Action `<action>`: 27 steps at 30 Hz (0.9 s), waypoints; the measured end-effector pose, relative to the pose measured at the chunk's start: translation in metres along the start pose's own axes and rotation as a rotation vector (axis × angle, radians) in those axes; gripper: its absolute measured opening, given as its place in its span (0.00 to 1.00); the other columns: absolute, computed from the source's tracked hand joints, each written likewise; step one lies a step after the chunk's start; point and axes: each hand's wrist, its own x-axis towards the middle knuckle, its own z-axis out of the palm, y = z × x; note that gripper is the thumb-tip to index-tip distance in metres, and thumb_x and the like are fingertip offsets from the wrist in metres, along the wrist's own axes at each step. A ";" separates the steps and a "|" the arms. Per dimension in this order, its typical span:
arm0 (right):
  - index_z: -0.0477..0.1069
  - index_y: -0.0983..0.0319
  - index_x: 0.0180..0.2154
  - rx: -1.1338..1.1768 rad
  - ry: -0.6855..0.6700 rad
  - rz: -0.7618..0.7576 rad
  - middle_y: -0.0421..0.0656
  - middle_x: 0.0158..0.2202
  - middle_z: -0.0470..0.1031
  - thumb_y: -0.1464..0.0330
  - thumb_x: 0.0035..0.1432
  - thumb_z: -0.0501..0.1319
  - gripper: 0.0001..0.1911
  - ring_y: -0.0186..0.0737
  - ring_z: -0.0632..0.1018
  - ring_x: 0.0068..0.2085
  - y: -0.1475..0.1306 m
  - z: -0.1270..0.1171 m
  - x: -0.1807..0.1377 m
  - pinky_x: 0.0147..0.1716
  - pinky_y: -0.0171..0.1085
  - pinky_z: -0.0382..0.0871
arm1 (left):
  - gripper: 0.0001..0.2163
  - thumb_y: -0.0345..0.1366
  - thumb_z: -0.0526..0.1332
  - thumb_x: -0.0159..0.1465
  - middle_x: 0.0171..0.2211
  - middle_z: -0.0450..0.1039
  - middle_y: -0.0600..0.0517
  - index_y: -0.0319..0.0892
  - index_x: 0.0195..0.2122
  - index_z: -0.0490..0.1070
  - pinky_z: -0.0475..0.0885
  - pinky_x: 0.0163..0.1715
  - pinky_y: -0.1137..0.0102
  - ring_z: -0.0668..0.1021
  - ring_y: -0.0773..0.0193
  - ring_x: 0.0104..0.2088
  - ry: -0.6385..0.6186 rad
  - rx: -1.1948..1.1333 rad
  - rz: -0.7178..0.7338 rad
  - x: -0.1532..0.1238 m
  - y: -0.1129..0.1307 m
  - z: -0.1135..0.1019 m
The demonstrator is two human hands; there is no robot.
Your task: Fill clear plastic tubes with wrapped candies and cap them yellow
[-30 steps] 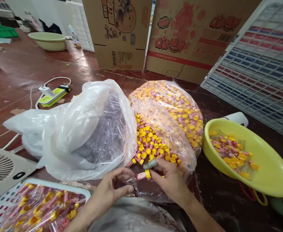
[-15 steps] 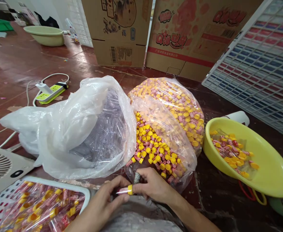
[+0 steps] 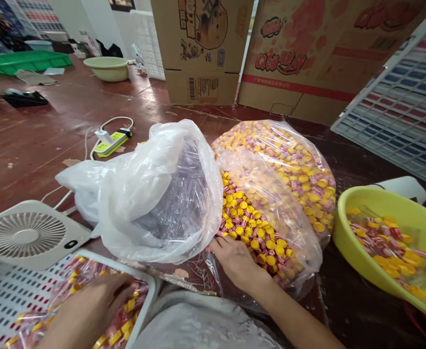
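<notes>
My left hand (image 3: 95, 301) is low over a white slotted basket (image 3: 152, 300), its thumb and fingers apart above clear-wrapped tubes with yellow caps (image 3: 127, 334). No item shows in it. My right hand (image 3: 236, 261) is at the near edge of a clear plastic bag (image 3: 309, 264). Its fingers are bent down together beside small red-and-white pieces with yellow caps (image 3: 251, 223); the fingertips are partly hidden, and what they hold I cannot make out. Left of that hand stands an open white bag (image 3: 125, 203) with clear plastic tubes (image 3: 183, 203) inside.
A white fan (image 3: 31, 236) lies beside the basket, with a power strip (image 3: 114, 142) and cord behind. At right is a yellow basin (image 3: 361, 257) with capped pieces inside. Cardboard boxes (image 3: 201, 87) and a white plastic grid (image 3: 398, 102) stand at the back.
My hands have parted: the left went down-left to the basket, and the capped tube between them is no longer visible there. The right moved to the bag's edge. The view swung left.
</notes>
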 end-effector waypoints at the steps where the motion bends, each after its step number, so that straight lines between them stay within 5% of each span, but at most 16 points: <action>1: 0.68 0.60 0.49 -0.013 -0.010 0.005 0.44 0.42 0.77 0.81 0.62 0.56 0.16 0.43 0.76 0.44 -0.001 0.002 -0.001 0.36 0.36 0.67 | 0.15 0.44 0.52 0.68 0.36 0.83 0.50 0.49 0.37 0.79 0.73 0.29 0.69 0.84 0.54 0.35 0.028 0.028 0.003 0.007 0.020 -0.007; 7: 0.68 0.59 0.41 0.019 0.049 0.134 0.44 0.40 0.76 0.74 0.64 0.60 0.05 0.42 0.79 0.36 0.002 0.010 -0.023 0.32 0.36 0.68 | 0.13 0.34 0.51 0.70 0.42 0.80 0.40 0.39 0.44 0.75 0.75 0.38 0.60 0.81 0.46 0.45 0.093 0.270 0.028 0.059 0.097 -0.018; 11: 0.67 0.59 0.38 0.381 0.145 0.288 0.44 0.37 0.77 0.70 0.60 0.64 0.06 0.42 0.79 0.34 0.008 0.002 -0.044 0.32 0.36 0.71 | 0.13 0.28 0.52 0.67 0.42 0.79 0.35 0.33 0.50 0.70 0.75 0.33 0.60 0.82 0.44 0.41 -0.037 0.288 -0.030 0.072 0.100 -0.011; 14: 0.65 0.58 0.33 0.808 0.160 0.401 0.41 0.32 0.78 0.65 0.59 0.65 0.09 0.41 0.79 0.32 0.009 -0.006 -0.053 0.31 0.36 0.72 | 0.15 0.31 0.52 0.67 0.45 0.78 0.36 0.35 0.52 0.70 0.75 0.36 0.60 0.82 0.45 0.41 -0.019 0.208 -0.036 0.065 0.088 -0.013; 18: 0.68 0.59 0.41 1.306 0.156 0.461 0.44 0.40 0.82 0.60 0.57 0.68 0.15 0.43 0.82 0.40 -0.002 -0.014 -0.051 0.38 0.37 0.76 | 0.16 0.42 0.54 0.67 0.44 0.78 0.46 0.43 0.52 0.71 0.74 0.38 0.63 0.82 0.52 0.38 0.064 -0.182 -0.015 0.044 0.076 -0.023; 20: 0.69 0.59 0.43 1.418 0.121 0.445 0.44 0.40 0.81 0.58 0.55 0.70 0.18 0.44 0.82 0.41 -0.010 -0.018 -0.047 0.40 0.38 0.77 | 0.16 0.47 0.58 0.65 0.40 0.79 0.50 0.45 0.49 0.71 0.74 0.39 0.65 0.81 0.55 0.38 0.009 -0.488 0.016 0.034 0.079 -0.026; 24: 0.72 0.60 0.41 1.401 0.037 0.323 0.42 0.37 0.78 0.58 0.52 0.73 0.20 0.42 0.80 0.40 -0.022 -0.024 -0.041 0.40 0.37 0.76 | 0.16 0.48 0.68 0.59 0.38 0.80 0.50 0.43 0.40 0.70 0.73 0.38 0.69 0.80 0.57 0.39 -0.232 -1.033 0.055 0.025 0.096 -0.023; 27: 0.72 0.60 0.38 1.348 0.060 0.314 0.42 0.36 0.76 0.57 0.51 0.73 0.19 0.41 0.78 0.39 -0.024 -0.025 -0.044 0.39 0.37 0.75 | 0.17 0.45 0.71 0.55 0.35 0.78 0.50 0.42 0.37 0.70 0.70 0.35 0.70 0.78 0.60 0.36 -0.313 -1.195 0.060 0.027 0.106 -0.017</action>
